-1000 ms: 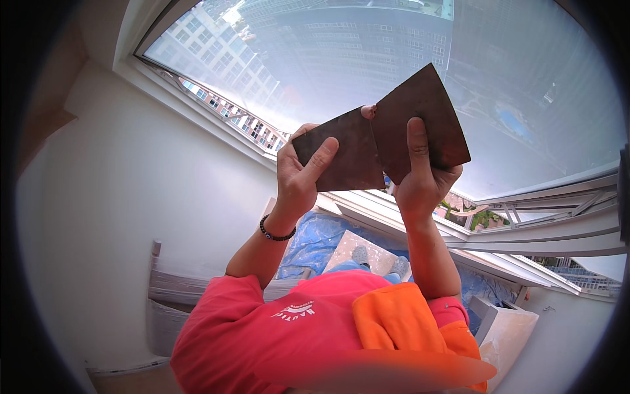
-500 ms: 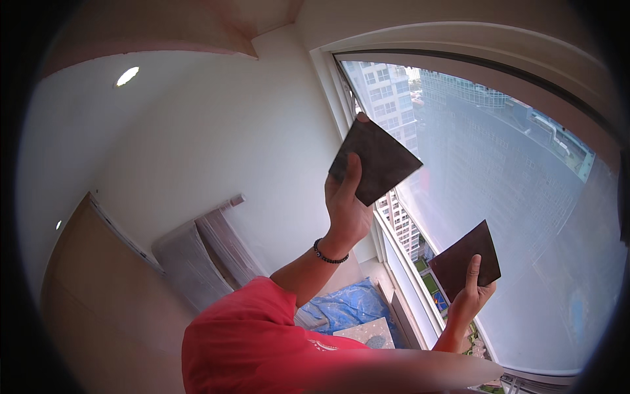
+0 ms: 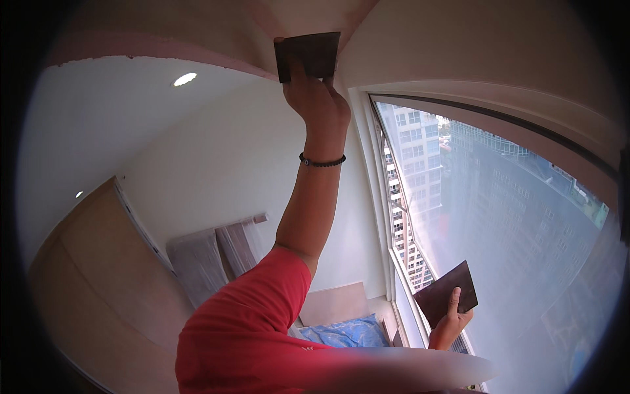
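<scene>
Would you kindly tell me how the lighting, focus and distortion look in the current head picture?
In the head view, the upper window frame bows with fisheye distortion; the ceiling lamp glares white; a pale shape at the lower edge is badly blurred; the upper dark plate in the left hand looks dim, with little surface detail.

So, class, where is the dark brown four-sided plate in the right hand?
In the head view, the dark brown four-sided plate is low and right of centre, in the right hand, in front of the large glass window.
</scene>
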Demonstrator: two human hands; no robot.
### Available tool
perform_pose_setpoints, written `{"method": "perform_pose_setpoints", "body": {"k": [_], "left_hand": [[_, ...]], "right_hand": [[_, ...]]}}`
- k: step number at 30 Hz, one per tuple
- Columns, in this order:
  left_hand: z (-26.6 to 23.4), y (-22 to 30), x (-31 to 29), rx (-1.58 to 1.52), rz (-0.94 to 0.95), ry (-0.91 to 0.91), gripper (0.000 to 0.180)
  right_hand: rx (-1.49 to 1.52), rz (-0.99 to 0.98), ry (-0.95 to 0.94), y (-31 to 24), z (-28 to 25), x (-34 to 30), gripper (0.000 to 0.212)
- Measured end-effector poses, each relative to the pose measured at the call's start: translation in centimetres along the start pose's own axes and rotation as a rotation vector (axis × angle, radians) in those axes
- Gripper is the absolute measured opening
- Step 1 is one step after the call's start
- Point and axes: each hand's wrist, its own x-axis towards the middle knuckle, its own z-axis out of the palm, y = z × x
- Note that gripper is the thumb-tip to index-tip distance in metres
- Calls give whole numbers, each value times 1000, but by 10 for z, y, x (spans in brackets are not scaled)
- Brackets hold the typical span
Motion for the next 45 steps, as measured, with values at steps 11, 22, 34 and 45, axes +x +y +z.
{"method": "perform_pose_setpoints", "body": {"k": [11,22,34,45], "left_hand": [[81,26,93,-19,95,274,38],[21,-10,82,-79,-1,200,36],[13,11,129,-172,-16,115,38],[63,57,125,9,280,-10,23]], "right_hand": [[39,-10,-80,-15,-3,-6,35],[-1,-4,22,-17,0,-11,37],[27,-16,3,-35,6,-22,33],[8,-23,38,-44,15,-31,34]]}}
